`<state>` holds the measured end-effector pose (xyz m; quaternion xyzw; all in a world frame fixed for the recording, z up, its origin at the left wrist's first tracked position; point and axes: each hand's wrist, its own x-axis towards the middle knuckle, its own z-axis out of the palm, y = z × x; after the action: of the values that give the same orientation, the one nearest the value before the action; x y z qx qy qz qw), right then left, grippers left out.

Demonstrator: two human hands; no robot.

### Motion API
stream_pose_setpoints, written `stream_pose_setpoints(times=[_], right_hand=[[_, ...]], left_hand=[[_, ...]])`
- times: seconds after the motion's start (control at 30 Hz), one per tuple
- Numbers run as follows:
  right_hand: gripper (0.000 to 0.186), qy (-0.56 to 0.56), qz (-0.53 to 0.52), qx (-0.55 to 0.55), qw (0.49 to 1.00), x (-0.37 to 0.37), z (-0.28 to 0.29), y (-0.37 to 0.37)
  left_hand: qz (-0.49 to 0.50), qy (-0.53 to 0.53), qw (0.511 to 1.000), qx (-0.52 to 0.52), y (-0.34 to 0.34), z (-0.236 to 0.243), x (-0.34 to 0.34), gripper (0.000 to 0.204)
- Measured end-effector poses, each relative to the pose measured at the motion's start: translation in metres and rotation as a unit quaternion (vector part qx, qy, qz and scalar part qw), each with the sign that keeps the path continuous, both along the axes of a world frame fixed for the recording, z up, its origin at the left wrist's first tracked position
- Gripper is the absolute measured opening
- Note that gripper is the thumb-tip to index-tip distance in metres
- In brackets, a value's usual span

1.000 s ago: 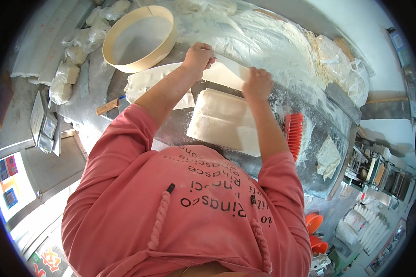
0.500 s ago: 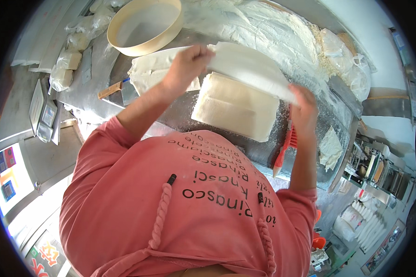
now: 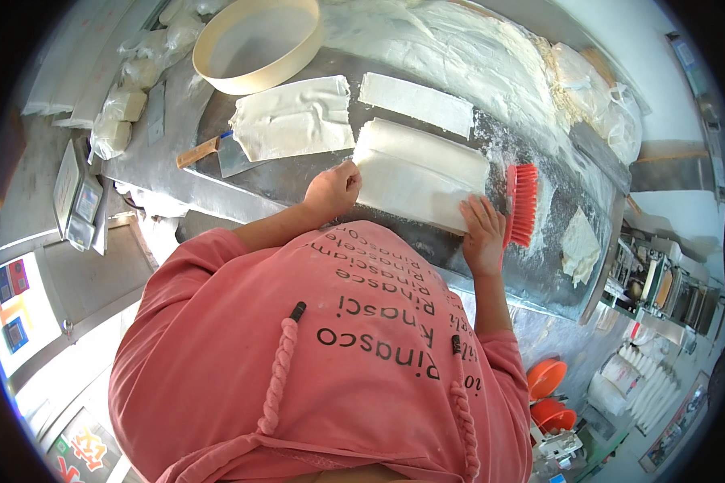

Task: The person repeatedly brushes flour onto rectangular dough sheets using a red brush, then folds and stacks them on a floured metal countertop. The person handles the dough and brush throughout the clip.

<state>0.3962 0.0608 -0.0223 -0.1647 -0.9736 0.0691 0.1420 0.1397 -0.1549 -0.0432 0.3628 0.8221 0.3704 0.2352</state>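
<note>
A pale layered sheet of dough [image 3: 419, 173] lies on the dark worktop in front of me. At its near left edge my left hand [image 3: 333, 193] is closed, with the fingertips pinching the border of the dough. The fingers of my right hand [image 3: 482, 233] are stretched out flat over the near right corner; its thumb is hidden. Just right of that hand lies a red bristle brush [image 3: 522, 205], its handle partly behind the hand. Beyond the dough lies a narrower dough strip [image 3: 417, 103], and a wrinkled dough piece [image 3: 292, 118] lies to the left.
A wooden-handled scraper [image 3: 199, 152] lies at the left. A round sieve [image 3: 258, 44] stands at the back left, and loose flour [image 3: 451, 48] covers the far side. A dough scrap [image 3: 578, 245] sits near the right edge. Bagged blocks [image 3: 121, 113] line the far left.
The dough sheet stretched in the air between my hands now lies down. Both hands have come toward me onto the dough's near edge. The brush lies farther from me, and the far strip shows.
</note>
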Motion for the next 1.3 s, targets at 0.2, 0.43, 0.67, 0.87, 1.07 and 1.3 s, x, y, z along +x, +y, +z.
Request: stream_pose_setpoints(times=[0.2, 0.43, 0.67, 0.87, 1.07, 1.3], right_hand=[[0.046, 0.058, -0.247, 0.071, 0.965, 0.038, -0.006, 0.002], [0.039, -0.130, -0.456, -0.002, 0.881, 0.074, -0.024, 0.003], [0.032, -0.094, -0.475, -0.059, 0.873, 0.062, 0.001, 0.006], [0.032, -0.013, -0.252, -0.560, 0.789, -0.031, 0.066, -0.036], [0.031, -0.076, -0.132, -0.826, 0.543, -0.085, 0.040, -0.067], [0.029, 0.012, -0.372, -0.593, 0.714, 0.020, 0.051, -0.019]], left_hand=[[-0.047, 0.151, 0.987, -0.033, -0.005, 0.014, 0.001, 0.024], [-0.220, 0.286, 0.932, -0.027, 0.006, -0.001, -0.021, 0.061], [-0.221, 0.265, 0.939, -0.012, 0.000, -0.014, -0.024, 0.063], [-0.206, 0.292, 0.932, -0.053, 0.000, -0.012, -0.021, 0.063], [-0.220, 0.303, 0.924, -0.077, 0.002, -0.023, -0.022, 0.065], [-0.208, 0.285, 0.935, -0.036, 0.000, -0.015, -0.020, 0.066]])
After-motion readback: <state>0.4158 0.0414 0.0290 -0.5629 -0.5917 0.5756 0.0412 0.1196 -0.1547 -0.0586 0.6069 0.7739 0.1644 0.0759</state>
